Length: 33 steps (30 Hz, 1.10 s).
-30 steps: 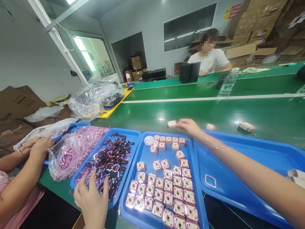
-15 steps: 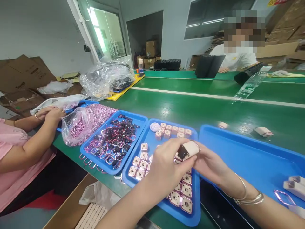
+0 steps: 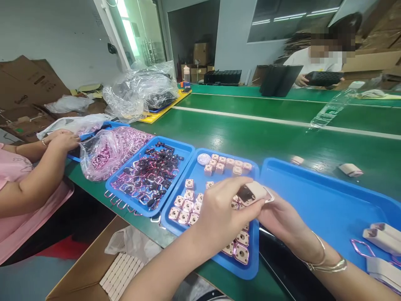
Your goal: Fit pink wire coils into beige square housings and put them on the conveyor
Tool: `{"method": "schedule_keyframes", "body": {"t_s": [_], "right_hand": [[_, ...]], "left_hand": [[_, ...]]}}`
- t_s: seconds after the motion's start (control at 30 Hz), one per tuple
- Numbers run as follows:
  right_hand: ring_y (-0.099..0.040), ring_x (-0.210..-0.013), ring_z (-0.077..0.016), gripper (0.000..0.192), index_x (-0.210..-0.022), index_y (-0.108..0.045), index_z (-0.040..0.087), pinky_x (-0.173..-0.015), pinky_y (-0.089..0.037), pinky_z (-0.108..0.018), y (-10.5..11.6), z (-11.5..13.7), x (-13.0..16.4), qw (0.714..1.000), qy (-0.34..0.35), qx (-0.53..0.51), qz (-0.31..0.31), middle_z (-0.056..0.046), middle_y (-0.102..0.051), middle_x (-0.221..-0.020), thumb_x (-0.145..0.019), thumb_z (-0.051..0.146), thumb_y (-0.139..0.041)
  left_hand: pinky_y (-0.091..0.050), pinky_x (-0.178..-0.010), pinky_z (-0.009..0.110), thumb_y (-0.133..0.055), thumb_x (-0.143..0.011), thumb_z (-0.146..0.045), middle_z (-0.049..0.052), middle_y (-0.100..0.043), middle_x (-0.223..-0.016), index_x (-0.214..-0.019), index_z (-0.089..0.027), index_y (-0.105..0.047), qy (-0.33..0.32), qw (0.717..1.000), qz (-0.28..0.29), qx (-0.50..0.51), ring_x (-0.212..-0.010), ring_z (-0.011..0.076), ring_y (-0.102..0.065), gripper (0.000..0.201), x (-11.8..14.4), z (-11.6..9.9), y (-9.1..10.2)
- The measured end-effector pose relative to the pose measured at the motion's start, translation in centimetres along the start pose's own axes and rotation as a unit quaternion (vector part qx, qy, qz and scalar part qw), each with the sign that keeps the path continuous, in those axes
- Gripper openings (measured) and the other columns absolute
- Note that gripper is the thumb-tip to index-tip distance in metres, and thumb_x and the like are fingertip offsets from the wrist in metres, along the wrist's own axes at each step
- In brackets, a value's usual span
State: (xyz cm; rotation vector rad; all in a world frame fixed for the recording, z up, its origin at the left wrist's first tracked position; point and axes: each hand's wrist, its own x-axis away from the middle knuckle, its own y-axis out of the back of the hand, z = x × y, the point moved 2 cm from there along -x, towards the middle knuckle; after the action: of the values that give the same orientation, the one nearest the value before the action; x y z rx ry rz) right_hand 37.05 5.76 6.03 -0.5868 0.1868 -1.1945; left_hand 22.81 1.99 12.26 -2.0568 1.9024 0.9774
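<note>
Holding a small beige block (image 3: 255, 192) between them, the left hand (image 3: 224, 213) and right hand (image 3: 282, 219) had come together above the middle blue tray (image 3: 200, 177) of square pieces (image 3: 188, 205). A second before, the right hand was out on the green belt (image 3: 257, 138) and the left in the tray of black clips (image 3: 150, 175). Both sets of fingers pinched the block, a dark part pressed against its end: fitting looked under way.

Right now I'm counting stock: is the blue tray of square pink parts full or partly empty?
Partly empty. The blue tray shows bare floor between a far row and near cluster of square parts; both hands hide some.
</note>
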Motion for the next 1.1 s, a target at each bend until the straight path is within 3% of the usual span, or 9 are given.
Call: {"method": "schedule_keyframes", "body": {"t_s": [0.17,0.27,0.43,0.57,0.67,0.77,0.9,1.0,1.1], "right_hand": [[-0.049,-0.055,-0.0137,0.007,-0.061,-0.065,0.018,-0.054,-0.042,-0.026,-0.7,1.4,0.2,0.999,-0.009,0.043,0.025,0.000,-0.058,-0.059,-0.065,0.021,-0.070],[-0.050,-0.057,-0.0139,0.014,-0.057,-0.061,0.017,-0.057,-0.041,-0.026,-1.4,3.3,0.5,0.988,-0.001,0.147,0.052,0.000,-0.057,-0.058,-0.070,0.020,-0.067],[-0.042,-0.056,-0.0133,0.021,-0.052,-0.045,0.020,-0.053,-0.033,-0.026,-3.5,6.8,0.7,0.899,0.037,0.429,0.084,0.003,-0.044,-0.054,-0.068,0.019,-0.058],[-0.039,-0.054,-0.0120,0.019,-0.056,-0.040,0.021,-0.050,-0.033,-0.025,-5.4,8.3,0.6,0.834,0.071,0.541,0.076,0.005,-0.041,-0.054,-0.064,0.011,-0.053],[-0.043,-0.051,-0.0108,0.017,-0.071,-0.048,0.021,-0.045,-0.034,-0.023,-6.0,8.5,0.7,0.854,0.042,0.513,0.072,0.006,-0.047,-0.059,-0.063,0.008,-0.054],[-0.050,-0.051,-0.0111,0.028,-0.088,-0.053,0.021,-0.046,-0.040,-0.023,-5.7,8.2,0.9,0.884,0.022,0.459,0.085,0.003,-0.056,-0.068,-0.063,0.008,-0.058],[-0.055,-0.052,-0.0126,0.030,-0.092,-0.062,0.020,-0.046,-0.045,-0.024,-4.9,7.8,1.0,0.899,0.053,0.429,0.073,-0.001,-0.062,-0.074,-0.063,0.014,-0.065],[-0.056,-0.053,-0.0139,0.020,-0.084,-0.068,0.020,-0.047,-0.048,-0.026,-4.8,7.7,1.0,0.887,0.117,0.445,0.044,-0.002,-0.065,-0.072,-0.064,0.021,-0.071],[-0.057,-0.054,-0.0148,0.017,-0.077,-0.070,0.020,-0.046,-0.046,-0.025,-5.1,8.0,1.0,0.849,0.172,0.500,0.021,-0.002,-0.065,-0.067,-0.061,0.022,-0.077]], "left_hand": [[-0.053,-0.081,0.027,-0.074,-0.073,-0.017,0.003,-0.071,-0.099,-0.103,-0.020,-0.065,0.088,0.993,0.036,0.072,-0.087,0.0162,-0.067,0.032,0.4,1.1,0.6],[-0.053,-0.082,0.026,-0.074,-0.072,-0.014,0.004,-0.069,-0.102,-0.101,-0.021,-0.064,0.146,0.972,0.042,0.177,-0.092,0.0163,-0.066,0.032,0.9,2.0,0.9],[-0.053,-0.082,0.022,-0.080,-0.065,-0.014,0.003,-0.069,-0.100,-0.095,-0.020,-0.062,0.215,0.919,-0.004,0.332,-0.096,0.0154,-0.065,0.035,2.0,3.7,0.2],[-0.052,-0.083,0.023,-0.082,-0.063,-0.018,0.005,-0.069,-0.102,-0.097,-0.018,-0.061,0.262,0.885,-0.047,0.383,-0.096,0.0165,-0.066,0.040,2.7,4.3,-1.1],[-0.052,-0.081,0.021,-0.084,-0.062,-0.021,0.004,-0.070,-0.099,-0.097,-0.019,-0.060,0.285,0.857,-0.072,0.423,-0.093,0.0145,-0.068,0.042,2.9,4.2,-1.8],[-0.053,-0.080,0.020,-0.084,-0.063,-0.022,0.002,-0.070,-0.096,-0.098,-0.020,-0.058,0.299,0.831,-0.094,0.460,-0.090,0.0134,-0.069,0.043,2.9,4.0,-2.0],[-0.053,-0.084,0.024,-0.084,-0.063,-0.019,0.003,-0.071,-0.098,-0.100,-0.020,-0.058,0.303,0.816,-0.093,0.483,-0.092,0.0152,-0.069,0.045,2.8,3.9,-2.1],[-0.053,-0.081,0.021,-0.084,-0.063,-0.016,0.003,-0.071,-0.096,-0.099,-0.019,-0.060,0.299,0.816,-0.090,0.485,-0.089,0.0135,-0.069,0.044,2.7,3.9,-2.1],[-0.053,-0.077,0.020,-0.083,-0.062,-0.016,0.004,-0.071,-0.093,-0.097,-0.018,-0.061,0.310,0.825,-0.087,0.465,-0.086,0.0134,-0.069,0.041,2.6,3.9,-2.1]]}}
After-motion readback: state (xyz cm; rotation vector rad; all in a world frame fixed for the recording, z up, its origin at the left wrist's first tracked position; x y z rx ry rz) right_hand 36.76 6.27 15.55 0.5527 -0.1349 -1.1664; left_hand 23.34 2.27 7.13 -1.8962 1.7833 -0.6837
